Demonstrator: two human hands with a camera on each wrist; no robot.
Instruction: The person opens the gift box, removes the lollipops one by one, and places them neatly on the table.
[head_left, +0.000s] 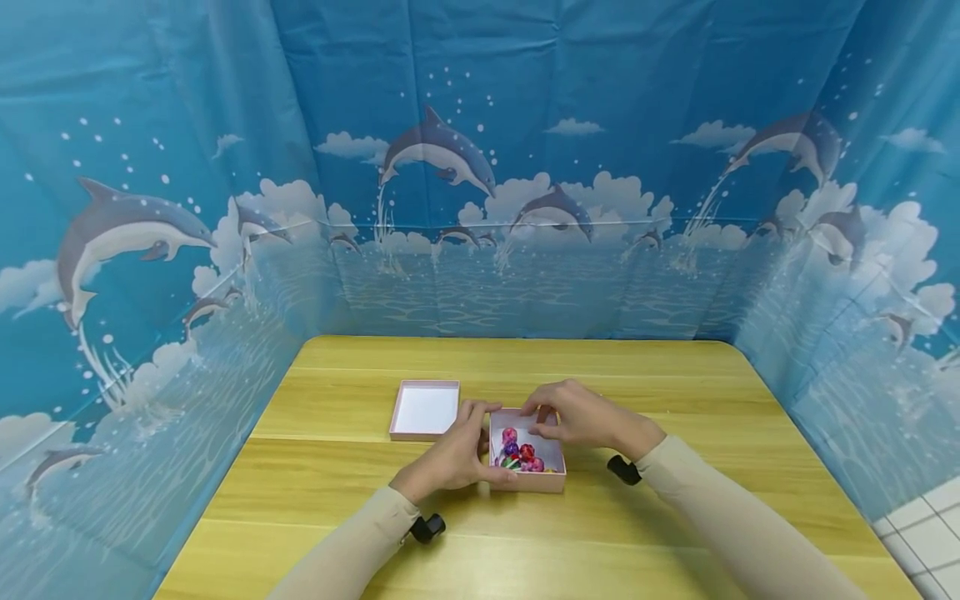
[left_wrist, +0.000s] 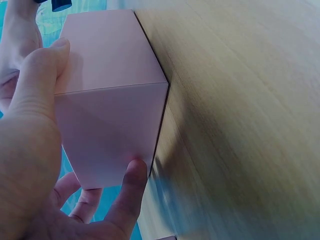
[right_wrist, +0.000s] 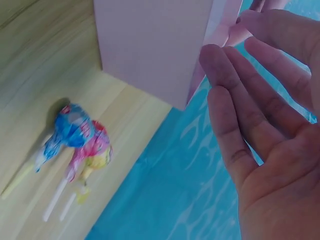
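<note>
A pink open box [head_left: 527, 482] with a white inside stands on the table. Several lollipops [head_left: 512, 450] in shiny coloured wrappers lie inside it, mostly toward its front left. My left hand [head_left: 450, 454] grips the box from the left, thumb on the front wall and fingers round the side. Over the right part of the box is my right hand [head_left: 581, 414], its thumb and fingers apart. In the right wrist view, the fingers [right_wrist: 225, 125] look fairly straight beside the box wall, and I see nothing held between them.
A shallow pink lid [head_left: 425, 408] with a white inside lies left of the box. On the table, the right wrist view shows loose lollipops: a blue one [right_wrist: 74, 126], a pink one [right_wrist: 100, 140] and a yellow one [right_wrist: 97, 161]. A dolphin-printed curtain [head_left: 480, 283] surrounds the wooden table [head_left: 525, 550].
</note>
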